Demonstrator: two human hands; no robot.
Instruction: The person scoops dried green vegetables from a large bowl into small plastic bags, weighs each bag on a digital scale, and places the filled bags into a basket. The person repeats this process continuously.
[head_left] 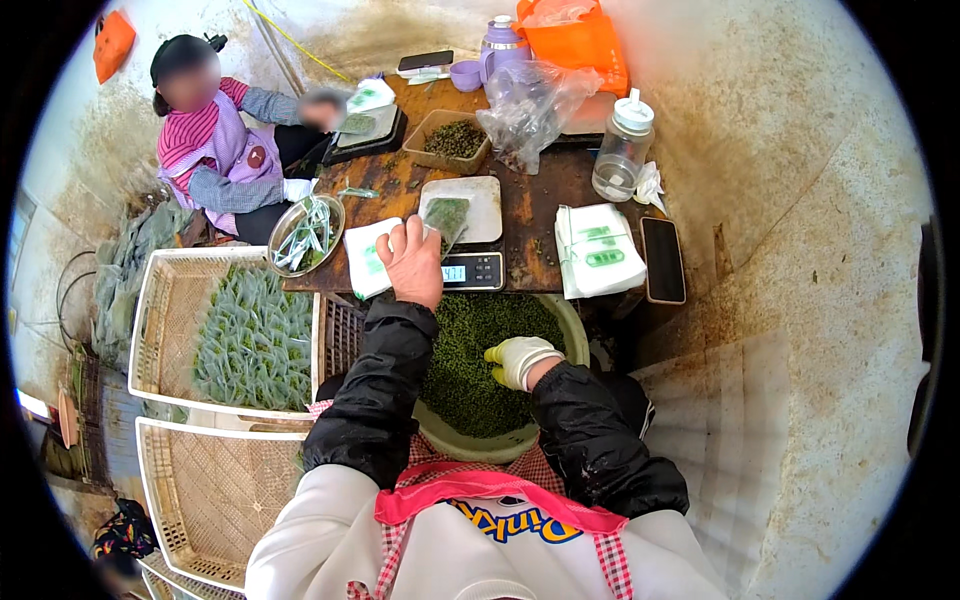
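Observation:
My left hand (pixel 413 258), bare with bent fingers, grips a small clear bag of green contents (pixel 446 215) at the white plate of a digital scale (pixel 472 270). Beside it lies a stack of printed white bags (pixel 368 258). Below the table edge, my right hand (pixel 520 362), in a white glove with yellow fingers, is curled at the small green pieces (pixel 470 400) in a wide basin (pixel 567 330); what its fingers hold is hidden. Another bag stack (pixel 602 255) is at the table's right.
A co-worker (pixel 225 170) sits at left by a second scale (pixel 360 140). The wooden table (pixel 530 230) also holds a steel bowl (pixel 305 235), food tub (pixel 447 140), jug (pixel 622 150) and phone (pixel 663 262). Crates (pixel 160 320) of filled bags stand left; a wall (pixel 780 200) bounds the right.

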